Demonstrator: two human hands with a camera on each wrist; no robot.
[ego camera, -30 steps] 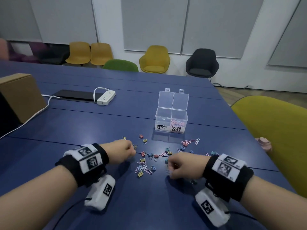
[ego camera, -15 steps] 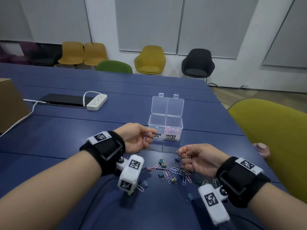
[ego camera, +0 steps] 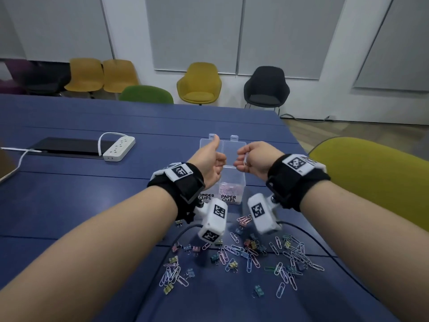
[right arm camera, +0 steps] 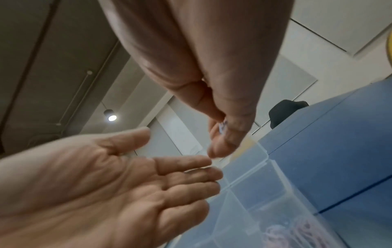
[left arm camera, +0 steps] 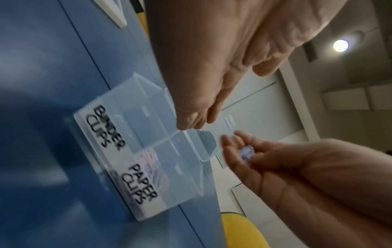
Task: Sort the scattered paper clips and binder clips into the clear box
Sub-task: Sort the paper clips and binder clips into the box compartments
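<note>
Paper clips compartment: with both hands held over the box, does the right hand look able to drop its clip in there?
Probably yes. The clear box has its lid up, and the right hand hovers just above it, pinching a small clip. The left hand is beside it, not blocking.

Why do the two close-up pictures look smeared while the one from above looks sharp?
Head view: evenly lit and crisp, the clear box labels legible, straight edges bowed by the wide lens. Left wrist view: motion blur softens the right hand and the box lettering; a ceiling lamp glares. Right wrist view: the left hand is smeared, close to the lens.
</note>
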